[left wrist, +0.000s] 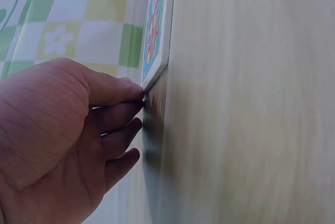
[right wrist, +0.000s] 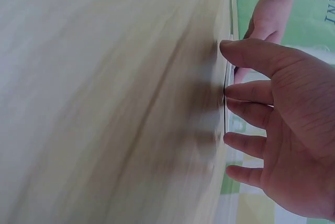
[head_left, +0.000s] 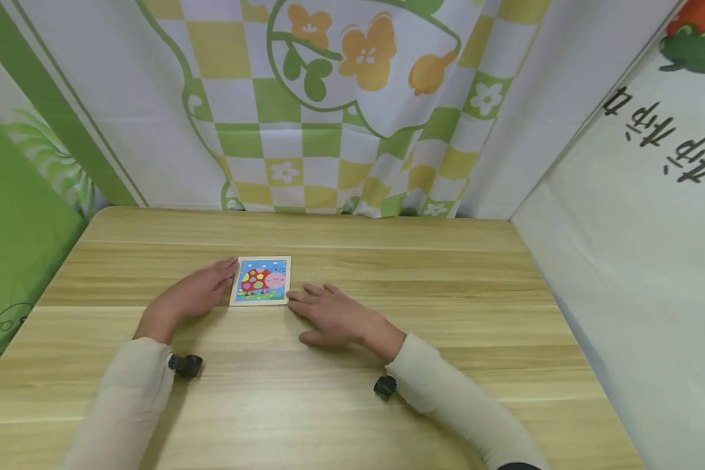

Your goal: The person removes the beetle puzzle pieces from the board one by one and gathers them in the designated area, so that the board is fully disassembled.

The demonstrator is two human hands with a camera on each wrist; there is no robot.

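A small flat picture board with a pale border lies on the table, showing a red spotted ladybug on blue. My left hand is at its left side, fingers extended along that edge. In the left wrist view, the left thumb and forefinger meet right at a corner of the board. At the lower right corner of the board my right hand rests low, its fingertips right at the edge. The right wrist view has the right hand with fingers straight and spread; the board shows only as a thin edge.
The wood-grain table reaches back to a checked, flower-printed curtain. A green panel stands at the left and a white printed sheet at the right. Black wrist cameras hang below both cuffs.
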